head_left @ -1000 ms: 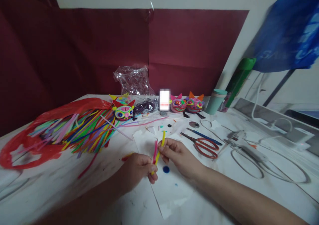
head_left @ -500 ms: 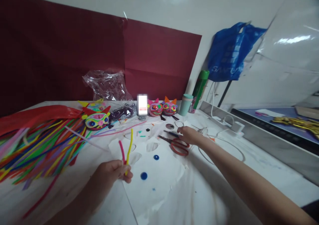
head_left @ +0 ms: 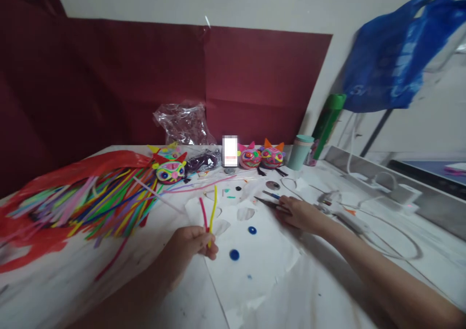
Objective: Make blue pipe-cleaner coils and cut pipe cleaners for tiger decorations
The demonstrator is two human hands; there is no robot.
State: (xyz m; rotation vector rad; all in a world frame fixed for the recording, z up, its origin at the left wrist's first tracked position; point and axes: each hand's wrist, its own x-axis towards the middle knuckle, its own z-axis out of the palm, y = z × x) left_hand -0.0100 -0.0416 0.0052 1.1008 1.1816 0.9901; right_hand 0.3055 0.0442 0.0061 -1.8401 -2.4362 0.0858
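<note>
My left hand (head_left: pixel 198 244) is closed, pinching a pink fuzzy stick (head_left: pixel 203 214) and a yellow fuzzy stick (head_left: pixel 213 212), both pointing up. Under it lies a white paper sheet (head_left: pixel 251 283) with two blue discs (head_left: pixel 234 254) on it. On the right, my right hand (head_left: pixel 300 215) is curled over the handles of a pair of scissors (head_left: pixel 267 203), whose dark blades point left and lie low on the table. The handles are hidden beneath the hand. A slim blue-handled tool (head_left: pixel 271 194) lies just behind the blades, beside my fingertips.
Colourful fuzzy sticks (head_left: pixel 120 203) spread at left beside a red plastic bag (head_left: pixel 91 164). Decorated animal heads (head_left: pixel 170 171) sit along the back, near a clear plastic bag (head_left: pixel 185 123). A green cup (head_left: pixel 300 153), cables (head_left: pixel 386 254) and a power strip (head_left: pixel 378 188) stand right.
My right hand has come down over the scissors' handles, which showed red before. The view has turned left. My left hand still pinches the two sticks.
</note>
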